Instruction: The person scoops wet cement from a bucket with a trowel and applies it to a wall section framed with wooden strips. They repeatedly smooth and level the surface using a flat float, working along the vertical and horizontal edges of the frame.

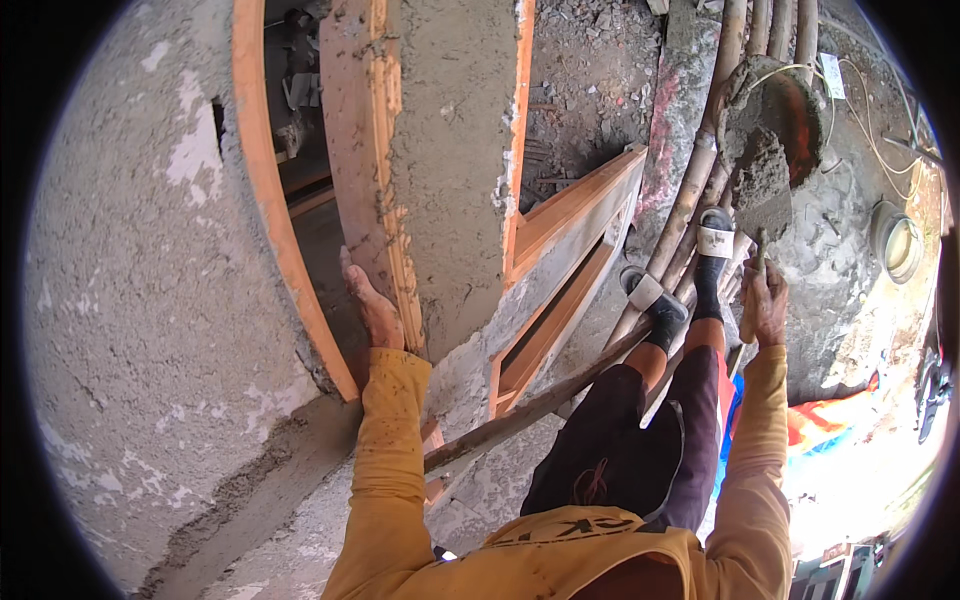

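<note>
Mortar pan [798, 122], sandaled feet [714, 243] on poles [692, 190]

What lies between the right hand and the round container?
The trowel, as the head view shows: the right hand grips its handle, and its blade, with grey mortar at the far end, points toward the round container.

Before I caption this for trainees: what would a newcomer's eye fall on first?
First, the grey mortar-laden flat trowel in the right hand, by the round dark mortar pan, upper right. Then the long, mortar-smeared wooden board, left of centre, with the bare left hand at its lower end.
</note>
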Motion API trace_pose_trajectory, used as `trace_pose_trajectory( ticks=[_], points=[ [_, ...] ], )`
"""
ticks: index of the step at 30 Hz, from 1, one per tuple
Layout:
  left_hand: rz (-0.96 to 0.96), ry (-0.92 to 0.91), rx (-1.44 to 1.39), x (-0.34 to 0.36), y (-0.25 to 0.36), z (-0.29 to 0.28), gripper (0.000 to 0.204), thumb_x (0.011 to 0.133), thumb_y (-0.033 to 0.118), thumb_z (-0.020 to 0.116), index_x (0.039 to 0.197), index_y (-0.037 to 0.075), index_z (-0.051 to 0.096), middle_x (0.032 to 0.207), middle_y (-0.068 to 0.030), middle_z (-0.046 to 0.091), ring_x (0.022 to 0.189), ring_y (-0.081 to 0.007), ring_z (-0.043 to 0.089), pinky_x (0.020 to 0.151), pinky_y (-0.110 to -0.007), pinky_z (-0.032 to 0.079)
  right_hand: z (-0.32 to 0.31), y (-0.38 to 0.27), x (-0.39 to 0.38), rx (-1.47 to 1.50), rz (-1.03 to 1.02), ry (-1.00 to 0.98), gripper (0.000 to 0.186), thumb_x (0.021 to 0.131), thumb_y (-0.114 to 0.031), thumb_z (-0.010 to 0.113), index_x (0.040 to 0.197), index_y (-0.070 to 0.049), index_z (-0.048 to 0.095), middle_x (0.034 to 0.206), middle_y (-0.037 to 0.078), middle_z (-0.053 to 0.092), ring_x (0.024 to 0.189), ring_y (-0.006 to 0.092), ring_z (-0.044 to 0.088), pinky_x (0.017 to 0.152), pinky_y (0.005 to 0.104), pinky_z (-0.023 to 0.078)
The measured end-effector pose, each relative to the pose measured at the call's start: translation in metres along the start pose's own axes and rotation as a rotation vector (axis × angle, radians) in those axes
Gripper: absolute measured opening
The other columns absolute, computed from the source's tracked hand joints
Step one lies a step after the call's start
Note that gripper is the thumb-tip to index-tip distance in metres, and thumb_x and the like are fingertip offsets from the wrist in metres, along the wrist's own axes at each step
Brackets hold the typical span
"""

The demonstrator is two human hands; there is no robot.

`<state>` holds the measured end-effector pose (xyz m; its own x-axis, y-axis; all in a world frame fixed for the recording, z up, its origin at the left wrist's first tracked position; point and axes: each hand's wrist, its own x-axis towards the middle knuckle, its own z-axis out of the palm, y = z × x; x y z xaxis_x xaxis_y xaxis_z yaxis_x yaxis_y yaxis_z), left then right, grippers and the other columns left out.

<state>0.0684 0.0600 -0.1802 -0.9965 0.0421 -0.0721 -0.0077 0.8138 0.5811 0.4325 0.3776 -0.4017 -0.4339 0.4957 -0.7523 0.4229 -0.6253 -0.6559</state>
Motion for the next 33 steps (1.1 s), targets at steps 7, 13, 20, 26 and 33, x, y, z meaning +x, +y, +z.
trace_pose_trajectory(
  ticks=[7,13,20,26,33],
  points=[
    [0.094,-0.147,-0.117,-0.090,0.034,-0.048,0.069,0.094,0.049,0.022,0.142,0.001,0.012,0.148,-0.0160,0.016,0.137,-0.0273,0.012,0.111,-0.039,0.008,0.186,-0.027,-0.170,-0.006,-0.265,0.089,0.030,0.082,-0.016,0.063,0.101,0.005,0.055,0.083,0.007,0.054,0.074,0.0134,0.050,0.069,0.0259,0.043],
    [0.473,-0.217,-0.212,-0.153,0.078,-0.102,0.069,0.093,0.050,0.022,0.141,0.000,0.015,0.145,-0.0187,0.021,0.136,-0.0309,0.018,0.111,-0.045,0.011,0.297,-0.020,-0.316,-0.070,-0.251,-0.409,0.026,0.085,-0.020,0.058,0.091,0.000,0.043,0.079,0.023,0.050,0.075,0.0415,0.051,0.069,0.0403,0.044],
    [0.539,-0.204,-0.029,-0.129,0.047,-0.083,0.055,0.096,0.039,0.025,0.133,-0.001,0.034,0.139,-0.0186,0.032,0.130,-0.0309,0.030,0.107,-0.042,0.024,0.237,0.022,-0.251,-0.256,-0.017,-0.287,0.025,0.082,-0.018,0.059,0.091,0.003,0.049,0.080,0.013,0.056,0.075,0.0215,0.053,0.070,0.0323,0.044],
    [0.043,0.035,-0.050,-0.071,0.050,-0.034,0.062,0.096,0.044,0.027,0.133,-0.005,0.033,0.139,-0.0234,0.031,0.126,-0.0365,0.033,0.104,-0.041,0.026,0.319,0.085,-0.158,-0.117,-0.015,-0.107,0.032,0.079,-0.026,0.057,0.090,0.003,0.051,0.076,0.020,0.057,0.072,0.0351,0.056,0.069,0.0397,0.045],
    [-0.090,0.131,-0.038,-0.049,0.014,-0.014,0.059,0.095,0.040,0.022,0.134,-0.004,0.032,0.140,-0.0210,0.029,0.128,-0.0337,0.029,0.106,-0.039,0.022,0.366,0.099,-0.191,0.183,0.126,-0.177,0.024,0.082,-0.020,0.058,0.089,0.000,0.046,0.069,0.006,0.052,0.055,0.0137,0.052,0.049,0.0291,0.046]
  ],
)
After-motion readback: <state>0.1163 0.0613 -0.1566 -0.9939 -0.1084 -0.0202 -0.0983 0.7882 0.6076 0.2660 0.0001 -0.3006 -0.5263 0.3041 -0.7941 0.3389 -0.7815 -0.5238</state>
